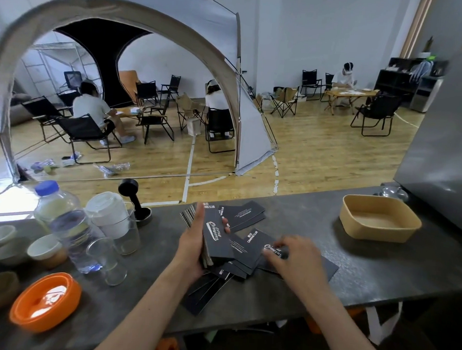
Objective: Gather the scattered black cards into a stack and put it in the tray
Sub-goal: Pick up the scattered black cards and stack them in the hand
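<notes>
My left hand [191, 242] grips a thick stack of black cards [216, 235] with white print, held above the dark counter. Around it lie loose black cards [242, 215], some overlapping, some near the front edge [204, 296]. My right hand [292, 255] rests on the loose cards to the right, its fingertips pinching the edge of one card [274, 250]. The tan tray [380, 218] stands empty at the right, well apart from both hands.
Left of the cards stand a water bottle [64, 219], glasses [107, 259], a lidded cup [110, 211], small bowls [44, 250], an orange dish [44, 301] and a black tamper [132, 193]. A grey appliance [445, 148] rises behind the tray. The counter's [353, 275] front edge runs near my arms.
</notes>
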